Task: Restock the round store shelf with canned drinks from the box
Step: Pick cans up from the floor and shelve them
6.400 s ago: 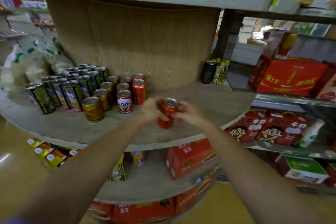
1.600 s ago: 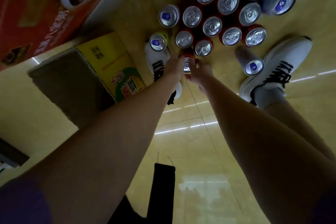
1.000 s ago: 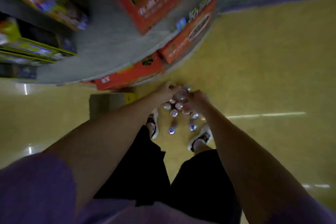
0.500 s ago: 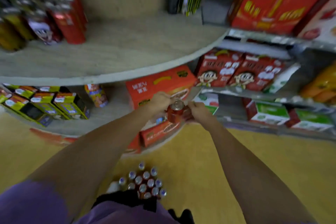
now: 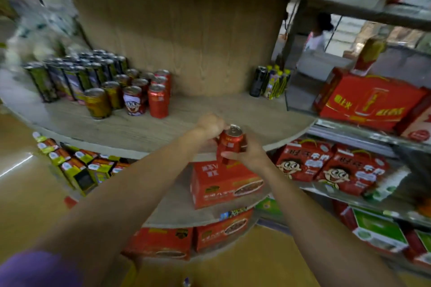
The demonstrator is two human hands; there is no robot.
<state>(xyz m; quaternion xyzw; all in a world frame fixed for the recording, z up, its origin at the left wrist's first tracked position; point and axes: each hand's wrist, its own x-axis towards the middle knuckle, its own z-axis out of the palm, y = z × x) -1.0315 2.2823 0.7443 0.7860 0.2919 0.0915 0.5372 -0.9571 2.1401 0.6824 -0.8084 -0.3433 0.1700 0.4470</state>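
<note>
A: What is standing at the left of the round shelf (image 5: 130,128) in front of you?

B: You are looking at a group of cans. Tall dark cans (image 5: 70,77) are standing at the far left, then gold cans (image 5: 98,102), then a red can with a cartoon face (image 5: 134,100), and plain red cans (image 5: 158,103) are standing just beside it, at the right end of the group.

A: And my hands?

B: You are holding one red can (image 5: 229,144) with both hands, above the front edge of the shelf, well apart from the group. It is tilting a little, with its silver top up. Your left hand (image 5: 210,127) is curling its fingers around the left side of the can. Your right hand (image 5: 250,152) is gripping the lower right side, and its fingers are wrapping under the can.

A: What is lying further to the right?

B: Some dark and yellow bottles (image 5: 270,81) are standing at the back of the shelf near the wooden core (image 5: 186,30). Red cartons (image 5: 370,102) are sitting on the neighbouring shelves at the right.
</note>
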